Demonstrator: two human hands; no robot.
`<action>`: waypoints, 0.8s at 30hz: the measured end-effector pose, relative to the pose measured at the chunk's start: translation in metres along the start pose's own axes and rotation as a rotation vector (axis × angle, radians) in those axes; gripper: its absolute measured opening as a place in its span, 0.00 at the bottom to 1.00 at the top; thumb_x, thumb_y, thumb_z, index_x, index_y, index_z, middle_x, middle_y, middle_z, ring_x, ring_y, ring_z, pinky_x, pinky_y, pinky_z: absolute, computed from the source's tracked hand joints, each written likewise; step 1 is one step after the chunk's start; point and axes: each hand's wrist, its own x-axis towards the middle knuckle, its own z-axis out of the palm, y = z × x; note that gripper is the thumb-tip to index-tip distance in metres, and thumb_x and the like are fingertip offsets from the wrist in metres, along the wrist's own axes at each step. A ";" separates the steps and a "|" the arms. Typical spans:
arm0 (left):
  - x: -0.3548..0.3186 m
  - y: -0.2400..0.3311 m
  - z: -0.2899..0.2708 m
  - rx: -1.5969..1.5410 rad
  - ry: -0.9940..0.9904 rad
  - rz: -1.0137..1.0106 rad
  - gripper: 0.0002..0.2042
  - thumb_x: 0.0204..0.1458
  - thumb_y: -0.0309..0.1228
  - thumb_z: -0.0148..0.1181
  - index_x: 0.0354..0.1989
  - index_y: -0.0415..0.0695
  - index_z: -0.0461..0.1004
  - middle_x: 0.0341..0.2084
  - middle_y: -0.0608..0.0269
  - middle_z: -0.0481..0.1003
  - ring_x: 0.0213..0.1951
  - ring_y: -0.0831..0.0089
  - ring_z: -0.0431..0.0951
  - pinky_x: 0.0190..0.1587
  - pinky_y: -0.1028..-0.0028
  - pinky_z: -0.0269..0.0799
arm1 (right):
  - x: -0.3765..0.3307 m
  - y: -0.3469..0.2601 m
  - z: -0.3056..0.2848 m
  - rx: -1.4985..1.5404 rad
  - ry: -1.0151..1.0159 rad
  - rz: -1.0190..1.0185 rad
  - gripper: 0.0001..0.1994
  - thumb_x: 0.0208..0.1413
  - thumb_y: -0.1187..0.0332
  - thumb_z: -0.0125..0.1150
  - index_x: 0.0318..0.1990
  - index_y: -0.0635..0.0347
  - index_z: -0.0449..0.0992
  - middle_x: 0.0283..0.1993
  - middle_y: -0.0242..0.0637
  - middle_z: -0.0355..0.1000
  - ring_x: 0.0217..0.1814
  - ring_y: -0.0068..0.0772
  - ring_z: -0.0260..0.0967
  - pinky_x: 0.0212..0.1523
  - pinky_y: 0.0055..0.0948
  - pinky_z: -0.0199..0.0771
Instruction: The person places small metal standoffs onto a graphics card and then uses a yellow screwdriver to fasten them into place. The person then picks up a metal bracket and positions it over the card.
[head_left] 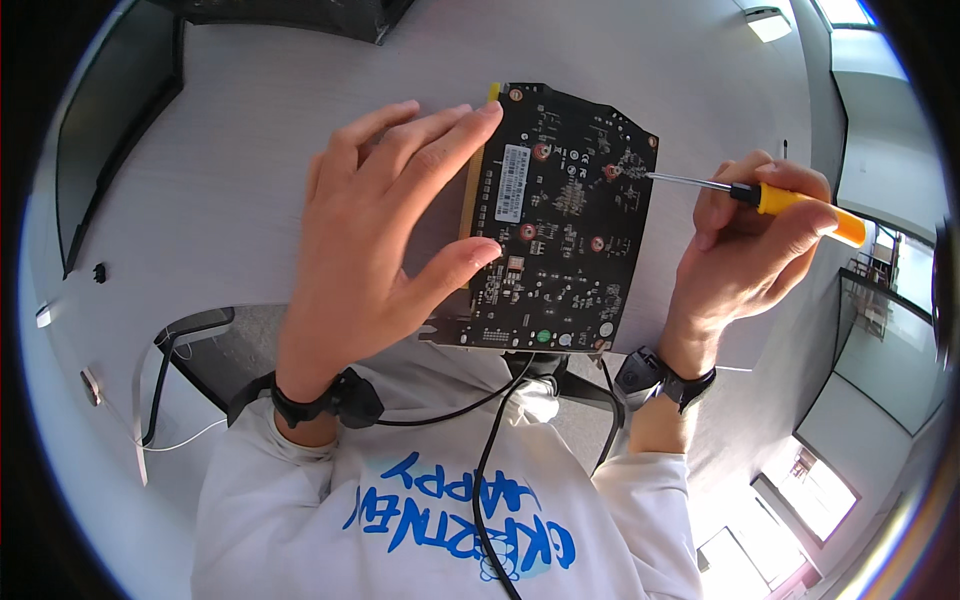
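Observation:
A black circuit board (pixel 565 225) lies back side up on the pale table, with several round screw points and a white label. My left hand (pixel 375 235) rests on its left edge, fingers spread, thumb pressing the board's lower left part. My right hand (pixel 750 240) grips a screwdriver (pixel 790 200) with a yellow-orange handle. Its thin metal shaft reaches left, and the tip sits on a screw (pixel 613 171) near the board's upper right corner.
The pale table (pixel 250 120) spreads around the board. A dark monitor (pixel 110 110) stands at the far left, and another dark object (pixel 300 15) sits at the top edge. Black cables (pixel 490 440) hang over my white shirt. Both wrists wear black bands.

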 end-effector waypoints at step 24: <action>0.003 0.003 -0.003 0.009 -0.056 -0.026 0.32 0.59 0.48 0.58 0.68 0.42 0.70 0.63 0.54 0.74 0.66 0.50 0.66 0.70 0.56 0.55 | -0.001 0.001 0.000 -0.017 -0.126 -0.029 0.22 0.73 0.50 0.52 0.41 0.64 0.71 0.29 0.36 0.72 0.15 0.17 0.65 0.14 0.13 0.59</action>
